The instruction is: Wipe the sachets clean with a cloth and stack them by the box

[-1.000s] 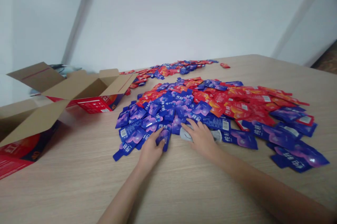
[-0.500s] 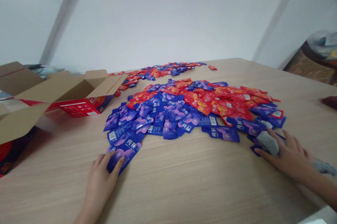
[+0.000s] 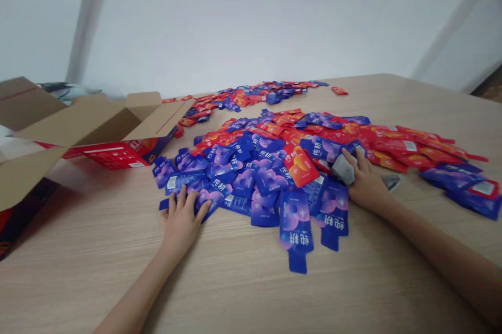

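Fingers splayed, gripping nothing, our left hand (image 3: 181,219) rests on blue pouches (image 3: 270,174) heaped short of the table (image 3: 243,292)'s far edge; our right hand (image 3: 366,182) curls around a soft-looking grey bundle (image 3: 343,169). A hard sweep, we judge, could scatter the loosely overlapping, glossy, flat rectangles, red pouches (image 3: 300,165) included.

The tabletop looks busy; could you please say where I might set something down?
Bare tabletop lies between the left arm and right arm, before the blue packets, and between the open boxes and left arm. Crowded: the far pile, and the middle pile by the left hand and right hand.
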`<state>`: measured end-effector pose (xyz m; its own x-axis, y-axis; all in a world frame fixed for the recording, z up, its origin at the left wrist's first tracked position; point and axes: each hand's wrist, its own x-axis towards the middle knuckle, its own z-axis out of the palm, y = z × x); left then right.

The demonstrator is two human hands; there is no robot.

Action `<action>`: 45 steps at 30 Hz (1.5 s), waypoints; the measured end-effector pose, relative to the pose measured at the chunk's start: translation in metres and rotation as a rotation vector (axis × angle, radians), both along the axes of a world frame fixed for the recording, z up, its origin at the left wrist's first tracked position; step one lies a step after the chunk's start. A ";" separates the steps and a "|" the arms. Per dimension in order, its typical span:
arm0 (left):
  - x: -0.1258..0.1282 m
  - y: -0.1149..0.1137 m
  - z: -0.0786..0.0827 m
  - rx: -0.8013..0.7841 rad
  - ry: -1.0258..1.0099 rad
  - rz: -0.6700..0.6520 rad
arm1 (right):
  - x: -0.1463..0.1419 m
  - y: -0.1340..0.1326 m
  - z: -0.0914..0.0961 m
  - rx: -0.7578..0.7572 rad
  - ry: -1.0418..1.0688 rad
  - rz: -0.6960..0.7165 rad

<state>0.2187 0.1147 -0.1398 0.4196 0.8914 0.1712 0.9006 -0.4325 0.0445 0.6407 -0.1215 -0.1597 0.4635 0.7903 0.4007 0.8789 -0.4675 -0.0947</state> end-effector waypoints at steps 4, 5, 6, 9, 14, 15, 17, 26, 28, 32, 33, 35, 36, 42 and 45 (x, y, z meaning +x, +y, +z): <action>0.028 0.017 0.005 -0.008 -0.040 -0.006 | 0.001 0.040 0.001 0.002 0.042 0.004; 0.034 0.021 0.006 -0.015 -0.062 -0.008 | 0.000 0.049 0.002 0.003 0.043 0.002; 0.040 0.024 0.007 -0.024 -0.087 -0.008 | 0.000 0.059 0.003 0.007 0.044 0.000; 0.053 0.034 0.007 -0.045 -0.152 -0.009 | -0.002 0.084 0.007 0.016 0.051 0.007; 0.056 0.036 0.008 -0.027 -0.272 -0.018 | -0.004 0.095 0.016 0.116 0.128 0.162; 0.054 0.034 0.010 -0.018 -0.308 -0.015 | -0.005 0.091 0.020 0.170 0.154 0.193; 0.044 0.027 0.014 -0.005 -0.387 -0.012 | -0.010 0.077 0.031 0.308 0.206 0.202; -0.027 -0.068 0.037 -0.153 -0.625 -0.127 | -0.126 -0.045 0.065 0.125 0.303 0.521; -0.026 -0.090 0.032 -0.250 -0.577 -0.299 | -0.159 -0.057 0.049 -0.086 0.273 0.600; -0.011 -0.099 0.011 -0.216 -0.454 -0.479 | -0.184 -0.040 0.022 -0.239 0.192 0.555; -0.006 -0.095 0.006 -0.195 -0.424 -0.454 | -0.182 -0.030 0.020 -0.232 0.178 0.536; 0.005 -0.080 0.001 -0.169 -0.360 -0.407 | -0.175 -0.005 0.021 -0.202 0.153 0.516; 0.010 -0.072 0.001 -0.160 -0.329 -0.396 | -0.170 0.008 0.022 -0.185 0.143 0.509; 0.051 -0.029 0.008 -0.096 -0.270 -0.292 | -0.150 0.075 0.027 -0.122 0.081 0.470; 0.064 -0.018 0.009 -0.080 -0.273 -0.260 | -0.145 0.103 0.025 -0.096 0.081 0.436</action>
